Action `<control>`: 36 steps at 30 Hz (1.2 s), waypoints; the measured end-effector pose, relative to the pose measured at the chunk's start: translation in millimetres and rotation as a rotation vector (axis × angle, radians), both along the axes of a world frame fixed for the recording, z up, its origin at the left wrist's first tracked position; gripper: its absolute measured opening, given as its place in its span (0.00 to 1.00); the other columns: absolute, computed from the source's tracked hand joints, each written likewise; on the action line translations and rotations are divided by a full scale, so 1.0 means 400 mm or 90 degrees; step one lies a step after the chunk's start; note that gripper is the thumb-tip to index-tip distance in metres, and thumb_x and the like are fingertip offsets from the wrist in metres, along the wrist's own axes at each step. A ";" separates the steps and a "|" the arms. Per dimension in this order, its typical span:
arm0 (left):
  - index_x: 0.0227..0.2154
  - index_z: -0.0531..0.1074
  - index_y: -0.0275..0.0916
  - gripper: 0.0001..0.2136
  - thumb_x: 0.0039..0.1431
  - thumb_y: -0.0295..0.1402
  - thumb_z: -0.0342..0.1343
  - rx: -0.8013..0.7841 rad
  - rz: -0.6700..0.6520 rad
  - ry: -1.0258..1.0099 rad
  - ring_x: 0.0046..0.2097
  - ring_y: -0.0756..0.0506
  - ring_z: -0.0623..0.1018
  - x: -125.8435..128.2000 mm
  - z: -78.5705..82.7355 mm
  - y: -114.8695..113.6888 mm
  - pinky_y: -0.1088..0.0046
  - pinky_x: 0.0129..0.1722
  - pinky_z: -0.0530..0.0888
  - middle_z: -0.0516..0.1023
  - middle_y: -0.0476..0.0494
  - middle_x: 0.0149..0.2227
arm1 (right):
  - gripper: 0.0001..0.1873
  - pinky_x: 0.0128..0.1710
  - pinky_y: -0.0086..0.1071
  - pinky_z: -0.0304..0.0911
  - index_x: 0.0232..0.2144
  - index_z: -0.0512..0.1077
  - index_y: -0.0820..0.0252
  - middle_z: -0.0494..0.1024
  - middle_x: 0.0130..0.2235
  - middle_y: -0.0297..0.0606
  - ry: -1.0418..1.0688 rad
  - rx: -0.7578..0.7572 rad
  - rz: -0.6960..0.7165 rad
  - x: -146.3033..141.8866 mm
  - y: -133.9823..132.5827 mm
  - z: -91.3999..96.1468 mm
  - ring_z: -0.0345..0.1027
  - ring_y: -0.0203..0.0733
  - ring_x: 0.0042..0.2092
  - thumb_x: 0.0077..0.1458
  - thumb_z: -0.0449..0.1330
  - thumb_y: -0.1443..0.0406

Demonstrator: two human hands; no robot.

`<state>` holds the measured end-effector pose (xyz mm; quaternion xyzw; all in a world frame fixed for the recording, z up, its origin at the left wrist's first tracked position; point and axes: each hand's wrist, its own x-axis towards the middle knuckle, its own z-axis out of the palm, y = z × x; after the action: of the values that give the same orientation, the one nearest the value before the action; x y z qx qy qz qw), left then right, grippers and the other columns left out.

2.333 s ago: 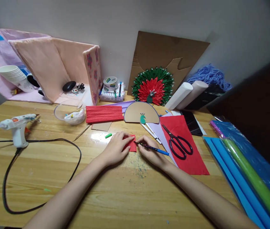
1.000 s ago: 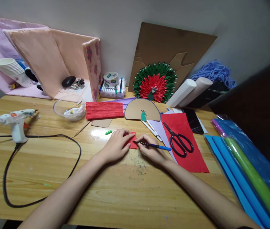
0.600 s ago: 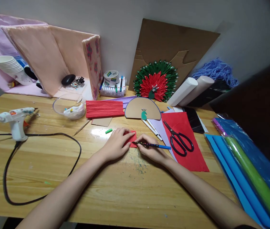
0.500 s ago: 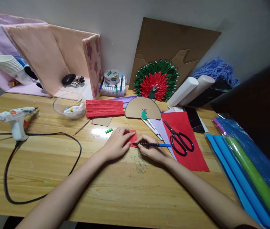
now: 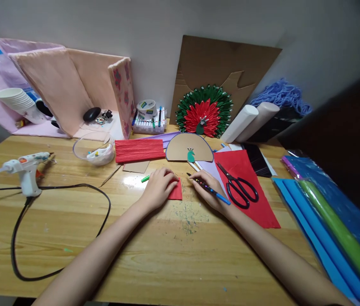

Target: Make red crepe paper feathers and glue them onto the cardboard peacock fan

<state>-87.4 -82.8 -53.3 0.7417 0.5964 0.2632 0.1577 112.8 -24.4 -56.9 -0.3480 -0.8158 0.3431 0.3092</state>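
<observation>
My left hand (image 5: 159,188) rests on a small piece of red paper (image 5: 175,193), its fingers curled over the far edge and the thumb on top. Much of the paper is hidden under that hand. Between the fingers of my right hand (image 5: 208,187) is a dark pen (image 5: 210,189) with coloured dots and a blue end. The pen's tip points up and left, off the paper and to its right. Just left of my left hand lies a green marker cap (image 5: 145,179). Black-handled scissors (image 5: 240,187) lie right of my right hand on a larger red sheet (image 5: 264,212).
Behind the hands are folded red crepe paper (image 5: 140,150) and a cardboard half-circle (image 5: 176,146) bearing a green bird. A glue gun (image 5: 29,170) with a looping cord and a clear bowl (image 5: 80,148) stand left. Blue and green rolls (image 5: 329,212) line the right edge.
My right hand has drawn away from the red paper to the right, lifting the pen tip off it. The pen has turned, its tip now farther up. My left hand stays on the paper.
</observation>
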 end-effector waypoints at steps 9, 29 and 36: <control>0.30 0.69 0.38 0.12 0.44 0.36 0.62 -0.186 0.006 -0.005 0.34 0.44 0.72 -0.006 0.030 0.070 0.69 0.35 0.65 0.74 0.46 0.32 | 0.17 0.47 0.44 0.57 0.44 0.70 0.55 0.72 0.45 0.43 -0.192 0.185 0.059 0.069 0.057 0.047 0.62 0.47 0.47 0.54 0.50 0.73; 0.30 0.70 0.36 0.10 0.47 0.37 0.59 -0.248 -0.113 -0.369 0.28 0.50 0.72 0.120 0.147 0.120 0.77 0.27 0.65 0.74 0.47 0.27 | 0.11 0.26 0.28 0.61 0.27 0.72 0.61 0.73 0.24 0.33 0.131 -0.359 -0.104 0.098 -0.052 0.101 0.65 0.33 0.25 0.48 0.61 0.58; 0.29 0.74 0.32 0.15 0.37 0.35 0.66 -0.319 0.070 -0.559 0.29 0.47 0.75 0.186 0.155 0.112 0.72 0.30 0.70 0.78 0.41 0.29 | 0.14 0.27 0.30 0.66 0.27 0.71 0.60 0.73 0.22 0.33 0.288 -0.313 -0.272 0.103 -0.037 0.076 0.68 0.36 0.24 0.44 0.63 0.55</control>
<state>-13.0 -38.1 8.7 0.4680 0.5567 0.4069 0.5527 154.0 -39.4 -26.5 -0.4893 -0.5295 0.5244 0.4530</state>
